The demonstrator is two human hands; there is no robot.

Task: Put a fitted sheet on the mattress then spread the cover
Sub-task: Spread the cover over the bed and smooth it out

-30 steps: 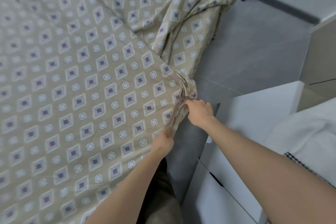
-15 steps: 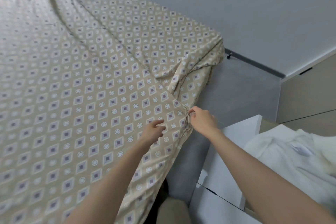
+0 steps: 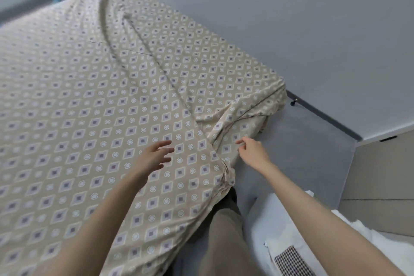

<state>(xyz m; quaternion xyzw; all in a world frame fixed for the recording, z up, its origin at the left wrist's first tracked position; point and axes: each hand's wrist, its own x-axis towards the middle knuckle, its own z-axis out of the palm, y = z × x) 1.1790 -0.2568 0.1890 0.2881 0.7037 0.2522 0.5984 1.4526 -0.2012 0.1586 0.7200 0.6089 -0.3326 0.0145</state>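
The beige diamond-patterned fitted sheet [image 3: 107, 105] lies over the mattress, bunched along its right edge, while the left hand [image 3: 154, 157] hovers above it with fingers spread and the right hand [image 3: 253, 152], loosely open, grips nothing.

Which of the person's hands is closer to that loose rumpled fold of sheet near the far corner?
The right hand. It hovers open just below the rumpled fold. The left hand, also open, is over the flat sheet, farther away.
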